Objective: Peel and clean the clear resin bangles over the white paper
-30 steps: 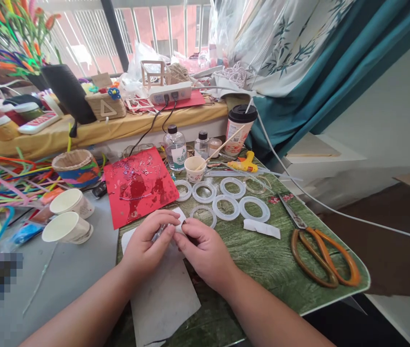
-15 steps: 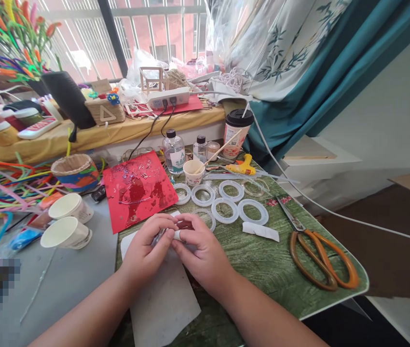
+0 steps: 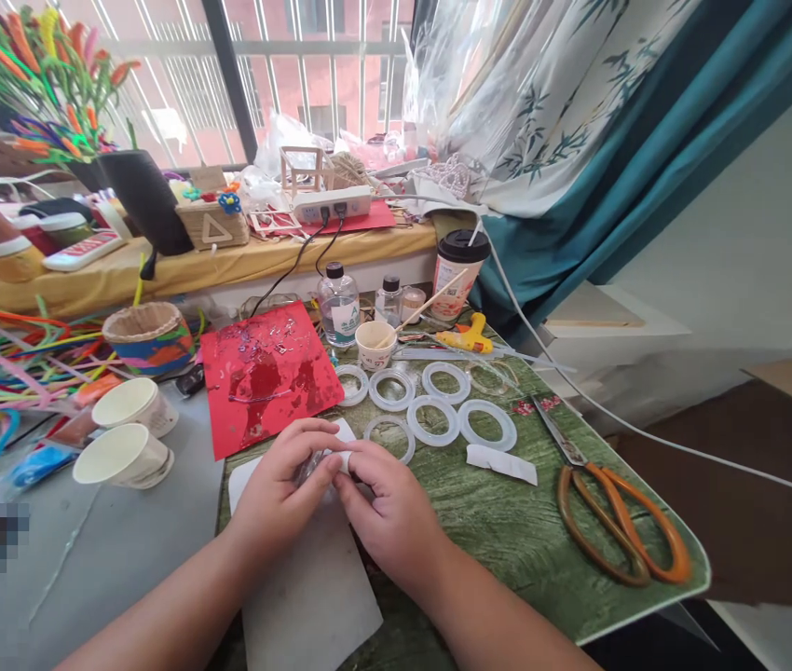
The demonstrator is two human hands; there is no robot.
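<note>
We see our left hand (image 3: 280, 489) and right hand (image 3: 386, 522) curled close, fingers pinching a small glinting piece (image 3: 312, 466) — mostly hidden — over a white paper sheet (image 3: 312, 596) laid as a work surface, clear plastic rings (image 3: 410, 419) just beyond on the green mat (image 3: 508, 522).

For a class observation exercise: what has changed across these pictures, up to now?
The left hand and right hand stayed together, pinching a small shiny piece; nothing was let go. The view tilted up, so everything sits lower in frame. The clear rings and scissors stayed put.
</note>
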